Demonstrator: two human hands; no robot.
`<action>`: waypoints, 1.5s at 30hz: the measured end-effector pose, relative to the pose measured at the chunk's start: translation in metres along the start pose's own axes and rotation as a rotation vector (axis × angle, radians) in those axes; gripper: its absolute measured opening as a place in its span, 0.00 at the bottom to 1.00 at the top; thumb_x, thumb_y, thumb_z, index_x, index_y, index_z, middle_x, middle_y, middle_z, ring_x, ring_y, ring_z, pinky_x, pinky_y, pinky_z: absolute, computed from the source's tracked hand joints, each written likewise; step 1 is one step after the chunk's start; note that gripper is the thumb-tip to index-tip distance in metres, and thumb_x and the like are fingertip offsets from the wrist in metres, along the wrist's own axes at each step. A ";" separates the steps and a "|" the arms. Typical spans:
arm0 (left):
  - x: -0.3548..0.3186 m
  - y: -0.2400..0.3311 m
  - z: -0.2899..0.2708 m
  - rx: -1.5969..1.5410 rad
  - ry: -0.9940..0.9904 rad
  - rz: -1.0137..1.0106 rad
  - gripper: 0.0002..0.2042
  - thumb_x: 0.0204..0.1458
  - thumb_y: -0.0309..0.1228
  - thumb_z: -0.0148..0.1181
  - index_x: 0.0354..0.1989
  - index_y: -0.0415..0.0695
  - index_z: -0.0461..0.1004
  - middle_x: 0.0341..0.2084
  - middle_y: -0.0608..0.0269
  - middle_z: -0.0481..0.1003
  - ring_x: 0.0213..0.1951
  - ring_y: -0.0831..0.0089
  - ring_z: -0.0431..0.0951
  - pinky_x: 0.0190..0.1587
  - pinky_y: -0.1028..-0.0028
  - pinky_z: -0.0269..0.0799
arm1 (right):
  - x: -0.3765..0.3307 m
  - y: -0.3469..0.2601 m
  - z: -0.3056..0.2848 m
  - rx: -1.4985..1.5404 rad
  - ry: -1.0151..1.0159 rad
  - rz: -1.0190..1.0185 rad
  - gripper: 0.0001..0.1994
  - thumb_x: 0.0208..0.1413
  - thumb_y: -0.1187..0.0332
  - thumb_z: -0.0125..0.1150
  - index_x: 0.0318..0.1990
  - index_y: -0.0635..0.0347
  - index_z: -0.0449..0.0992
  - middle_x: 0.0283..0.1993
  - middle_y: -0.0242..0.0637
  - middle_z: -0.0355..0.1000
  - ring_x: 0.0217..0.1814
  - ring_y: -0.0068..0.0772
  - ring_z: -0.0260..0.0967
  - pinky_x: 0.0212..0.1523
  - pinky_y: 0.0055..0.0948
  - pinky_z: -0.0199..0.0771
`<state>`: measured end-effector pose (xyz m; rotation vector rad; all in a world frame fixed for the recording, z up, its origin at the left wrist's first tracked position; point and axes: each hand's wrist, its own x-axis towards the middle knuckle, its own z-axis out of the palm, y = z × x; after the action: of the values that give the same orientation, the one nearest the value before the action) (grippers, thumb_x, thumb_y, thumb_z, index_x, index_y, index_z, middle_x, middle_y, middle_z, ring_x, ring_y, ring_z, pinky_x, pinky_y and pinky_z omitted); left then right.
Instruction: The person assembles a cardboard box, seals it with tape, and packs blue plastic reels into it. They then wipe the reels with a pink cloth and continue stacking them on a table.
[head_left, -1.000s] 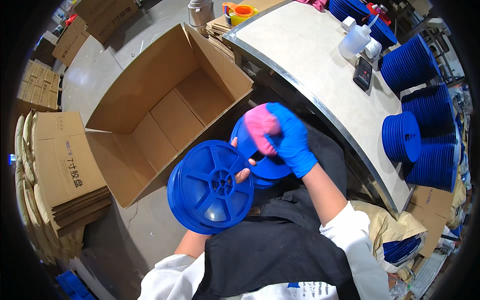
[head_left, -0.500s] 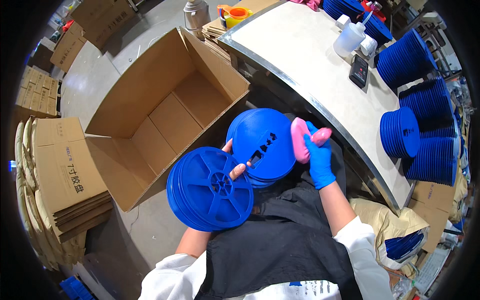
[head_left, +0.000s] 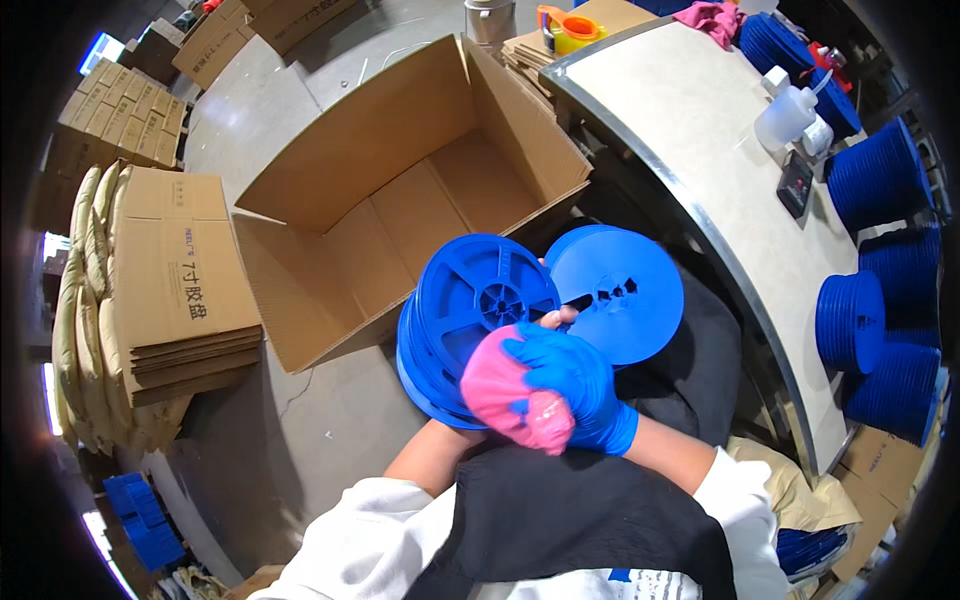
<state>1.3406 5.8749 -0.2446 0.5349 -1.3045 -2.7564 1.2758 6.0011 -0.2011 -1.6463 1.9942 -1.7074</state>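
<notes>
Blue spoked plastic reels (head_left: 455, 270), several together, lean over my lap. My bare left hand (head_left: 558, 318) is closed on them from behind and below; most of it is hidden, with fingertips showing at the reels' right edge. Just beyond those fingertips rests a second group of blue discs, whose top plate (head_left: 640, 300) is solid with a slotted centre. My right hand (head_left: 575, 380), in a blue glove, is closed on a bunched pink cloth (head_left: 500, 385). The cloth presses against the lower right face of the spoked reels.
A large open cardboard box (head_left: 350, 200) stands ahead on the left. To the right, a metal-edged table (head_left: 690, 120) carries stacked blue reels (head_left: 850, 320), a squeeze bottle (head_left: 785, 118) and a black device (head_left: 795, 185). Flattened cartons (head_left: 185, 270) are piled at the left.
My right hand has brought the pink cloth leftward and down, from beside the solid disc onto the spoked reels. The view has shifted left, so the surroundings appear farther right.
</notes>
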 end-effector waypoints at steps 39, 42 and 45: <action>0.011 -0.006 -0.007 0.076 -0.024 0.006 0.40 0.53 0.25 0.65 0.72 0.50 0.49 0.49 0.52 0.75 0.50 0.66 0.78 0.56 0.60 0.73 | 0.012 0.065 -0.046 -0.267 -0.058 0.326 0.17 0.53 0.70 0.62 0.52 0.56 0.75 0.53 0.46 0.73 0.54 0.51 0.71 0.55 0.40 0.72; 0.010 -0.015 -0.016 0.040 -0.020 0.023 0.40 0.53 0.25 0.65 0.72 0.50 0.49 0.49 0.52 0.75 0.50 0.66 0.78 0.56 0.59 0.73 | 0.009 0.033 -0.058 -0.542 -0.299 0.116 0.16 0.51 0.66 0.61 0.49 0.53 0.76 0.57 0.46 0.71 0.60 0.52 0.68 0.58 0.43 0.71; 0.017 -0.024 -0.023 0.008 -0.039 0.072 0.40 0.53 0.25 0.65 0.72 0.50 0.49 0.49 0.52 0.75 0.50 0.65 0.78 0.57 0.59 0.73 | -0.010 0.036 -0.077 -0.415 -0.327 0.003 0.16 0.47 0.66 0.63 0.47 0.52 0.77 0.58 0.46 0.71 0.64 0.49 0.66 0.61 0.44 0.69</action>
<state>1.3344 5.8695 -0.2813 0.4276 -1.3164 -2.7183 1.2088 6.0554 -0.2032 -1.8813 2.2738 -0.9762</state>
